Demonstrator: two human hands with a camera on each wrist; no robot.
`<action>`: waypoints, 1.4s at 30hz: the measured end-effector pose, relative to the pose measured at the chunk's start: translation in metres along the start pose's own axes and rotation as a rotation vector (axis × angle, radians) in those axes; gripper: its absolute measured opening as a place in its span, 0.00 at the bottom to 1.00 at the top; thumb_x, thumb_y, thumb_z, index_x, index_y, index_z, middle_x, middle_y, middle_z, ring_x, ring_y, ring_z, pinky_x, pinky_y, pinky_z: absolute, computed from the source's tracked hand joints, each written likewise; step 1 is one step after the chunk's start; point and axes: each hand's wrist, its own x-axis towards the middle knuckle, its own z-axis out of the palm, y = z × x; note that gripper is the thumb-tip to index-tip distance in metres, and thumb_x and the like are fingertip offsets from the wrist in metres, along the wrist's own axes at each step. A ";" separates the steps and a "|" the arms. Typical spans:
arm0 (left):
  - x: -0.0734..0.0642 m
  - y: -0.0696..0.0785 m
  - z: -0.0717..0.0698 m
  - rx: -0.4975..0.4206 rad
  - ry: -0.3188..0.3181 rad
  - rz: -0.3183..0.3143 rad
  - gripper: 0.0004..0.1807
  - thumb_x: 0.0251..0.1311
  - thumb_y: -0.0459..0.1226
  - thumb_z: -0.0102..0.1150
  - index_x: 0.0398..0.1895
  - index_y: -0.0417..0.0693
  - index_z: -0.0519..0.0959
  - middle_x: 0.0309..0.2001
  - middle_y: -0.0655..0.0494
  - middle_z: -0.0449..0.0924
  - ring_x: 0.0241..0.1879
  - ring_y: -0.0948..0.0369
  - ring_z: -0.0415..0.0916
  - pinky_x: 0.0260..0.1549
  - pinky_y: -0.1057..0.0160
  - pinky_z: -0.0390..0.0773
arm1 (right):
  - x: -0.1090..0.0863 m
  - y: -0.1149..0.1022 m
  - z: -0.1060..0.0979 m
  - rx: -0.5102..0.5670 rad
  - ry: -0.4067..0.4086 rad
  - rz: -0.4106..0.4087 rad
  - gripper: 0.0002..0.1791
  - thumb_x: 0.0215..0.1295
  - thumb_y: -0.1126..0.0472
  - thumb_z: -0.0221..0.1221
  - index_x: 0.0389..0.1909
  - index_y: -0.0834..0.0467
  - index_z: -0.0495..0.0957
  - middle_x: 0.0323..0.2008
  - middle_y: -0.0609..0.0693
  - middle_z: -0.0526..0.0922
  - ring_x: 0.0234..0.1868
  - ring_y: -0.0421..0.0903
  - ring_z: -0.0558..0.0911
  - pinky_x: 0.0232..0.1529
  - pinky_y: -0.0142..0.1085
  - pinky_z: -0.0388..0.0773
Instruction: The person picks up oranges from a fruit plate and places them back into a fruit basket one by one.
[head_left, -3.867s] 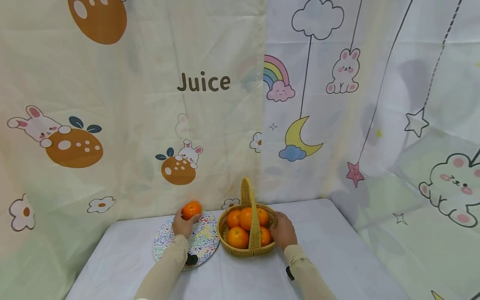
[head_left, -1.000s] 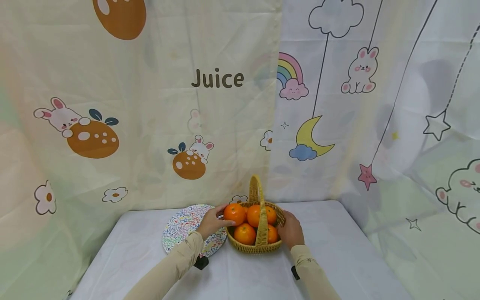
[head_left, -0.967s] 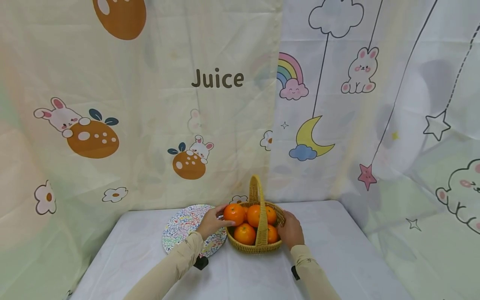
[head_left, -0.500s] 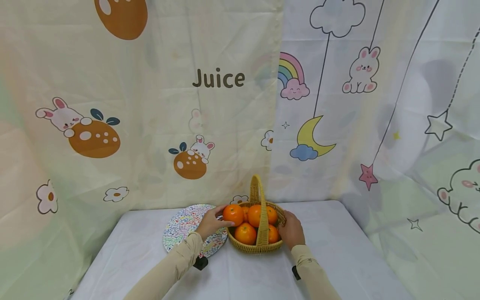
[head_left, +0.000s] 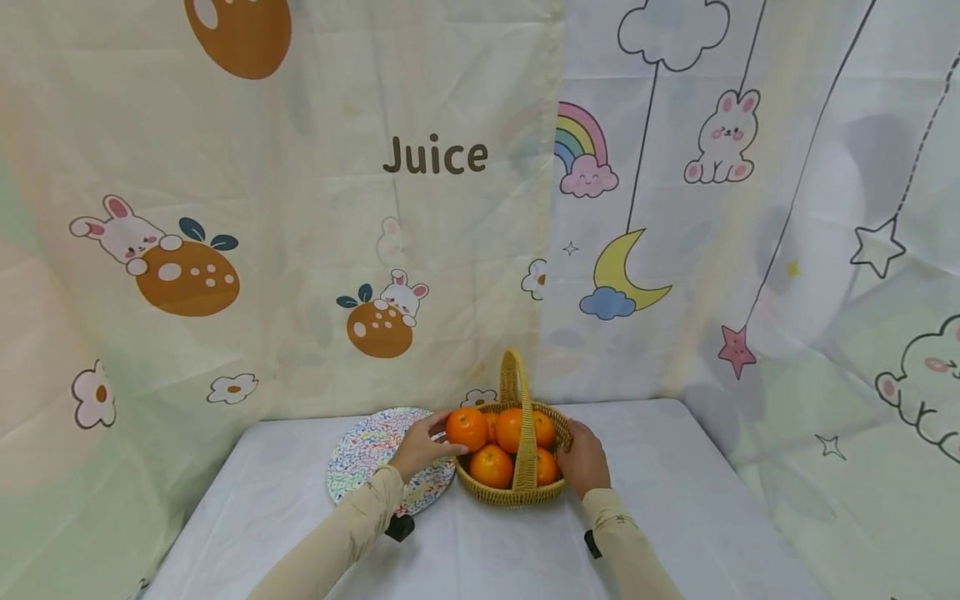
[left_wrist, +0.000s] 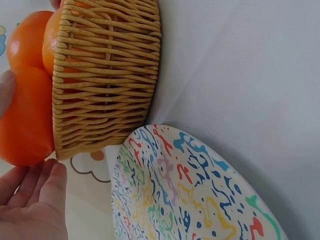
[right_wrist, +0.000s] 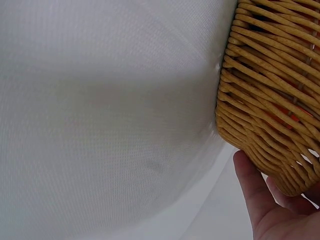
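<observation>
My left hand (head_left: pixel 418 447) holds an orange (head_left: pixel 466 429) at the left rim of a woven basket (head_left: pixel 501 497). In the left wrist view, the thumb (left_wrist: pixel 5 91) lies against one side of that orange and the fingertips meet its other side. Several more oranges, including a front one (head_left: pixel 491 467), sit inside the basket, partly hidden by its upright handle (head_left: pixel 526 446). My right hand (head_left: pixel 585 458) grips the basket's right side. One finger (right_wrist: pixel 250 182) presses the outer wicker in the right wrist view; its thumb is mostly hidden.
A round plate (head_left: pixel 367 458) with a multicoloured squiggle pattern lies left of the basket, partly under my left forearm. The white-covered table (head_left: pixel 487 554) ends at a printed cloth backdrop (head_left: pixel 300 250) close behind the basket.
About four seconds ago my left hand held an orange above the plate; it then moved right to the basket with it. In the last second, hands and basket have hardly moved.
</observation>
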 end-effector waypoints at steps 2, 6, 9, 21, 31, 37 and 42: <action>-0.003 0.003 -0.001 0.003 -0.004 0.008 0.37 0.54 0.37 0.72 0.67 0.39 0.68 0.64 0.40 0.70 0.62 0.41 0.69 0.58 0.48 0.72 | 0.000 -0.001 0.000 0.005 0.004 -0.003 0.30 0.61 0.70 0.61 0.65 0.70 0.67 0.61 0.66 0.72 0.62 0.63 0.72 0.61 0.56 0.68; -0.001 -0.006 -0.002 0.021 0.008 -0.001 0.39 0.54 0.39 0.72 0.68 0.40 0.67 0.64 0.40 0.70 0.62 0.42 0.69 0.58 0.48 0.71 | -0.001 -0.002 0.001 0.014 0.004 -0.001 0.30 0.61 0.70 0.61 0.64 0.70 0.68 0.61 0.66 0.73 0.62 0.63 0.72 0.60 0.56 0.69; 0.005 -0.018 -0.004 0.048 0.020 -0.015 0.42 0.52 0.43 0.73 0.69 0.41 0.66 0.65 0.44 0.70 0.63 0.45 0.69 0.59 0.49 0.71 | 0.000 -0.002 -0.001 0.016 -0.001 -0.003 0.29 0.61 0.70 0.60 0.64 0.71 0.68 0.61 0.67 0.73 0.62 0.64 0.72 0.60 0.57 0.69; 0.000 -0.037 -0.026 0.329 0.059 -0.035 0.48 0.45 0.54 0.76 0.70 0.50 0.66 0.69 0.48 0.66 0.68 0.44 0.60 0.63 0.37 0.61 | 0.002 0.004 -0.004 0.040 -0.056 0.012 0.30 0.65 0.65 0.59 0.67 0.69 0.65 0.62 0.66 0.72 0.62 0.63 0.72 0.59 0.56 0.70; -0.009 -0.056 -0.045 0.560 0.081 -0.036 0.60 0.36 0.58 0.78 0.73 0.43 0.61 0.72 0.41 0.57 0.71 0.42 0.54 0.66 0.38 0.56 | 0.008 0.009 -0.021 -0.120 -0.094 -0.077 0.28 0.68 0.58 0.58 0.64 0.67 0.70 0.57 0.64 0.77 0.57 0.62 0.76 0.56 0.57 0.73; -0.018 -0.060 -0.060 0.778 0.122 0.000 0.63 0.38 0.62 0.74 0.74 0.40 0.57 0.74 0.42 0.53 0.73 0.44 0.49 0.67 0.35 0.46 | 0.015 0.013 -0.026 -0.177 -0.141 -0.106 0.28 0.70 0.54 0.57 0.65 0.66 0.71 0.57 0.63 0.78 0.57 0.62 0.77 0.55 0.58 0.73; -0.024 -0.063 -0.069 0.977 0.195 0.029 0.59 0.44 0.67 0.65 0.74 0.42 0.59 0.75 0.45 0.53 0.73 0.39 0.46 0.63 0.27 0.35 | 0.016 0.021 -0.033 -0.264 -0.164 -0.100 0.31 0.72 0.50 0.52 0.68 0.64 0.66 0.60 0.65 0.74 0.59 0.66 0.74 0.56 0.60 0.72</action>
